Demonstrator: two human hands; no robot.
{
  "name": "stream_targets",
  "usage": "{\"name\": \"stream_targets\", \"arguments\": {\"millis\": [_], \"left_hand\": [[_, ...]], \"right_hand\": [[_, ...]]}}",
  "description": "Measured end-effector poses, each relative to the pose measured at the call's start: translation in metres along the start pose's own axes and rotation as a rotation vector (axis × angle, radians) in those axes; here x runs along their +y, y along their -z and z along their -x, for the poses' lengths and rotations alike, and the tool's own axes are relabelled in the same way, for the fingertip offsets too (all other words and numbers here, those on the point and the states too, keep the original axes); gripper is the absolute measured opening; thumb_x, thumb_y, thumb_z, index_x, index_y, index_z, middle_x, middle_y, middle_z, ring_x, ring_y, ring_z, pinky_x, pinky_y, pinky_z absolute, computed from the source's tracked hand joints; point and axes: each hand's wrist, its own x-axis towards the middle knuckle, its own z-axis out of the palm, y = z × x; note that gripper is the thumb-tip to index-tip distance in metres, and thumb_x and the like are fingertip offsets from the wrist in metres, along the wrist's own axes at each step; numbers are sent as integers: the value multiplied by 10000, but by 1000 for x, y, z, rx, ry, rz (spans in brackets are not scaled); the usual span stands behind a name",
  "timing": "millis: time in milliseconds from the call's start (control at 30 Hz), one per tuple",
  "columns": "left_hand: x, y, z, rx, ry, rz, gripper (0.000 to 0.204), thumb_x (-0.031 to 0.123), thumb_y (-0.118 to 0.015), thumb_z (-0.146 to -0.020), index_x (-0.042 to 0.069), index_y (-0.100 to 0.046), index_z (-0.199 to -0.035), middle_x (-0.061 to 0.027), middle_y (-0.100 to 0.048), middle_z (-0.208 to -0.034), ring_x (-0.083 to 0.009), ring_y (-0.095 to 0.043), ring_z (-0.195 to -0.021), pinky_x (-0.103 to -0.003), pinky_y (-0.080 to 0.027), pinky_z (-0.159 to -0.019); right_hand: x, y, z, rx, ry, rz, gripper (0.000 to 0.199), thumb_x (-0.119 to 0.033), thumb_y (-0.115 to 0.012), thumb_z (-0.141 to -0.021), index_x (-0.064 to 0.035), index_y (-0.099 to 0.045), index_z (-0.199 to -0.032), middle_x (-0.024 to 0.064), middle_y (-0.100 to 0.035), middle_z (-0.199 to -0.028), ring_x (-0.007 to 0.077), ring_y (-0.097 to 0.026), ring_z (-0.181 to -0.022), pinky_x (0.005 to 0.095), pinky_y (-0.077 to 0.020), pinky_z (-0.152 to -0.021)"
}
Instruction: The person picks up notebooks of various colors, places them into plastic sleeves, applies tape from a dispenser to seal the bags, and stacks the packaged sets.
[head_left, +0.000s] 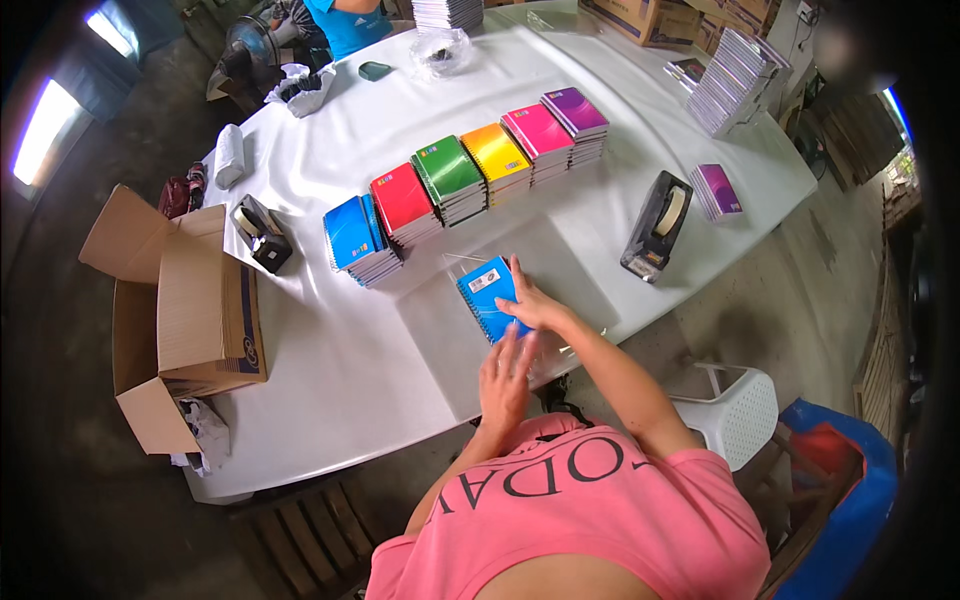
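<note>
A blue spiral notebook (pixel 483 290) with a small white label lies tilted in front of me, with shiny clear plastic film (pixel 462 262) around its edges. My right hand (pixel 535 305) grips its right side, the thumb across the cover and the other fingers along the edge. At the notebook's lower end is my left hand (pixel 505 385), fingers stretched out; whether its fingertips touch the film cannot be made out. Beneath everything spreads a flat greyish plastic sheet (pixel 430 340). Beyond stand stacks of notebooks in a diagonal row: blue (pixel 350 232), red (pixel 402 198), green (pixel 448 168), yellow (pixel 494 152), pink (pixel 538 132) and purple (pixel 575 112).
Black tape dispensers stand left (pixel 262 235) and right (pixel 657 225) on the white table (pixel 330 400). An open cardboard box (pixel 205 300) is at the left. A small purple pile (pixel 716 192) and a tall notebook stack (pixel 738 82) sit right; a white stool (pixel 735 415) stands nearby.
</note>
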Motion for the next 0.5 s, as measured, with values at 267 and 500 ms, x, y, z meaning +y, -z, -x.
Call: {"name": "stream_targets", "arguments": {"millis": [267, 500], "left_hand": [[13, 20, 10, -122, -728, 491, 297, 51, -623, -619, 47, -643, -915, -75, -613, -895, -252, -604, -832, -341, -518, -711], [-43, 17, -64, 16, -18, 201, 303, 97, -698, -708, 86, -571, -983, -81, -581, -1105, -320, -530, -1108, -464, -401, -940]], "right_hand": [[-14, 2, 13, -10, -90, -3, 956, -333, -561, -903, -34, 184, -1423, 252, -55, -1510, 350, -105, -1403, 365, -152, -1127], [-10, 6, 10, -22, -50, 27, 952, -324, -552, -906, -39, 197, -1419, 263, -73, -1502, 365, -120, -1397, 375, -170, -1126]]}}
